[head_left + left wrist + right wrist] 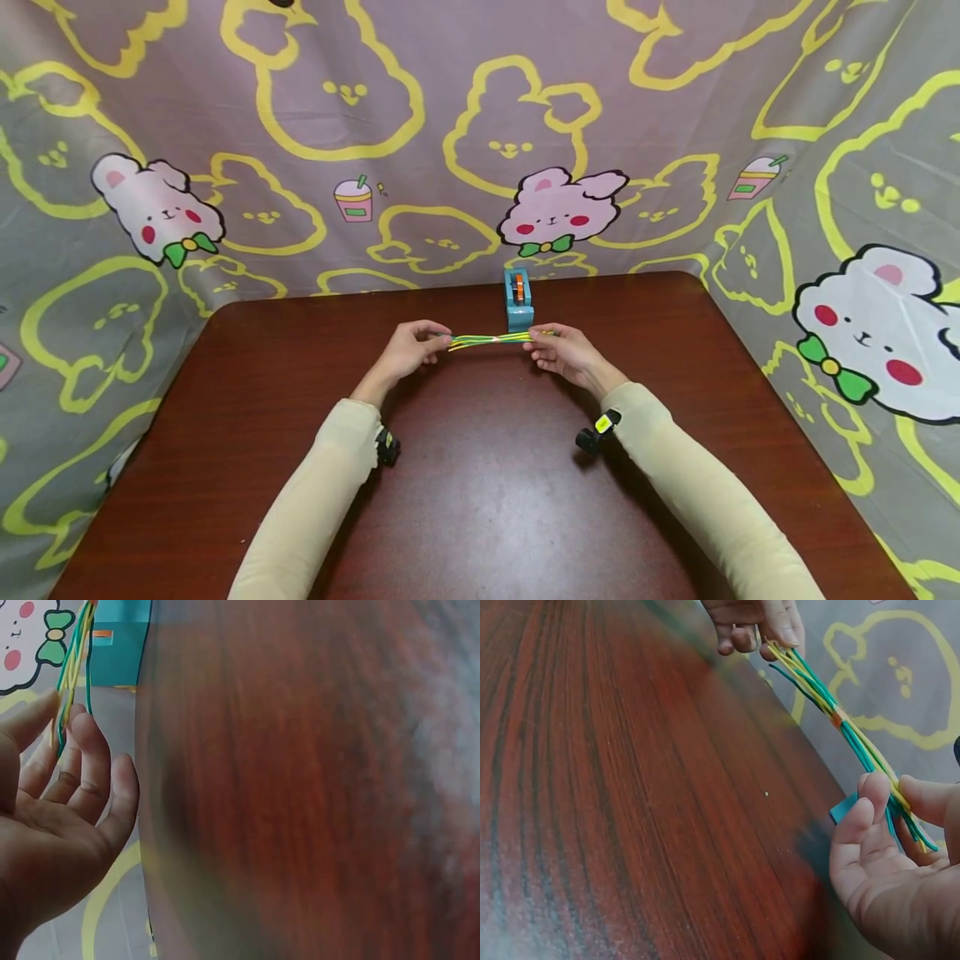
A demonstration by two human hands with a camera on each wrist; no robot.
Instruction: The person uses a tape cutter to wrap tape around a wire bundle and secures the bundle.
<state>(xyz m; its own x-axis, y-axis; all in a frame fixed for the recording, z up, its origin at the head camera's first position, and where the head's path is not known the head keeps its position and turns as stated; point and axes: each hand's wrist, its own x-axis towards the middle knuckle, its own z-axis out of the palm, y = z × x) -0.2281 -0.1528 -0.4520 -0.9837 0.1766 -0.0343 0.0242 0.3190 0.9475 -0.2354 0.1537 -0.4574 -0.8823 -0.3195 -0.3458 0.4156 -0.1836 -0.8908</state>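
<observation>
A thin bundle of yellow and green wires (487, 339) is stretched sideways between my two hands. An orange band (838, 718) wraps its middle. My left hand (408, 348) pinches the left end between thumb and fingers; in the left wrist view the loose wire ends (61, 735) poke past the fingertips. At the other end my right hand (567, 354) pinches the wires, and their tips (928, 844) stick out beyond the thumb in the right wrist view. The bundle is held up in front of a blue tape dispenser (519, 310).
The dispenser, with an orange roll (518, 287) in it, stands near the back edge of the dark brown wooden table (480, 483). A patterned cloth (450, 100) hangs behind the table and along both sides. Cameras (597, 432) are strapped at both wrists.
</observation>
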